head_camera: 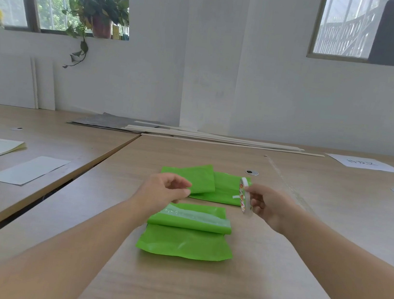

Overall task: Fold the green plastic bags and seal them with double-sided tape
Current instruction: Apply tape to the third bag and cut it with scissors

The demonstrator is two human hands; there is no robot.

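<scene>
Counter (171, 285) holds three green bags: one folded bag (186, 239) nearest, two overlapping bags (213, 186) behind it. Right hand (268, 205) pinches one tape roll (244, 198) on edge. Left hand (162, 191) hovers over the folded bag, fingers curled; whether it holds anything, I cannot tell.

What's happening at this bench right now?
A person's right hand holds the tape roll; the left hand hovers beside it, fingers curled, and whether it pinches anything is unclear. The near bag lies folded on the table, a pale strip across its fold. A second bag and a third bag lie behind.
</scene>
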